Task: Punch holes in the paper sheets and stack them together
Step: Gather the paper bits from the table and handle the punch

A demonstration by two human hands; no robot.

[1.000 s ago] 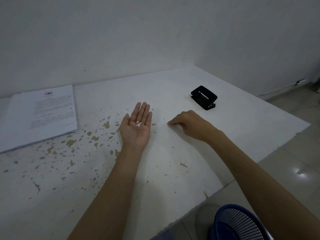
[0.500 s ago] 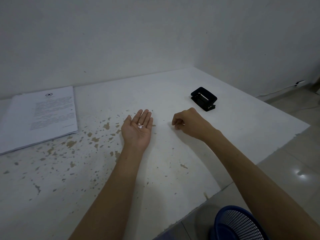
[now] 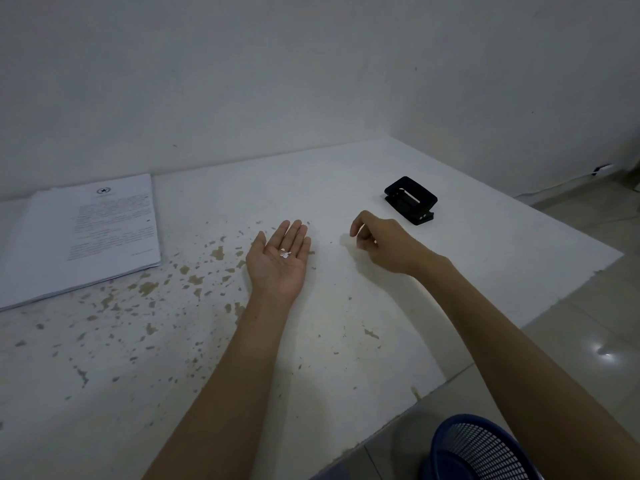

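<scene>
My left hand (image 3: 278,263) lies palm up on the table with straight fingers, and a few small white paper scraps (image 3: 285,253) sit on the palm. To its right, my right hand (image 3: 382,244) hovers just above the table with curled fingers. Whether a scrap is between its fingertips is too small to tell. The black hole punch (image 3: 411,199) stands behind the right hand, apart from it. A stack of printed paper sheets (image 3: 79,237) lies at the far left of the table.
The white table (image 3: 346,341) has chipped, brown-flecked paint on its left half. Its right edge runs diagonally, with tiled floor beyond. A blue mesh basket (image 3: 485,452) stands on the floor at the lower right. Walls close off the back and the right.
My right hand has lifted off the table, with its fingers curling in from a fingertip press. My left hand stays palm up with the scraps.
</scene>
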